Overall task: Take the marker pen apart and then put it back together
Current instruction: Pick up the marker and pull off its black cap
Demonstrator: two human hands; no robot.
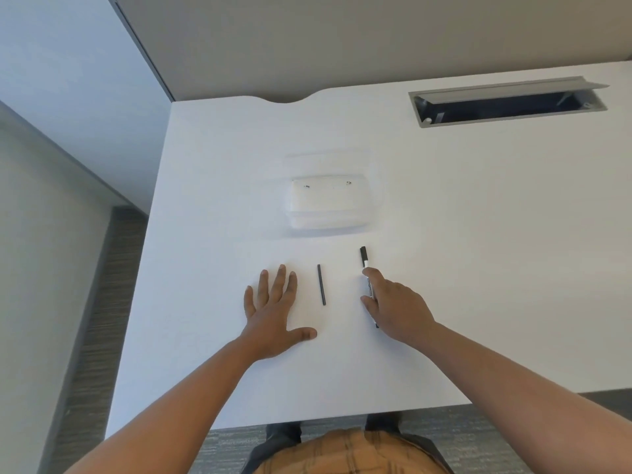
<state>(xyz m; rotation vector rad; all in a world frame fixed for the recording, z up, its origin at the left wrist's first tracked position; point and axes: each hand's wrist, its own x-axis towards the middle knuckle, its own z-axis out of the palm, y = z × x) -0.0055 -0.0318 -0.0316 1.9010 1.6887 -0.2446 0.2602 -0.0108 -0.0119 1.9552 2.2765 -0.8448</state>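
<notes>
A marker pen (365,261) with a black cap and white barrel lies on the white table (478,234), pointing away from me. My right hand (393,302) rests over its lower half, with the index finger and thumb touching the barrel. A thin black rod (321,284), the pen's ink core, lies by itself to the left of the pen. My left hand (273,313) lies flat on the table, palm down with fingers spread, just left of the rod and not touching it.
A clear plastic bag holding a white folded cloth (326,203) lies beyond the pen parts. A grey cable slot (506,104) with its lid raised is at the back right. The table's near edge runs just in front of my body.
</notes>
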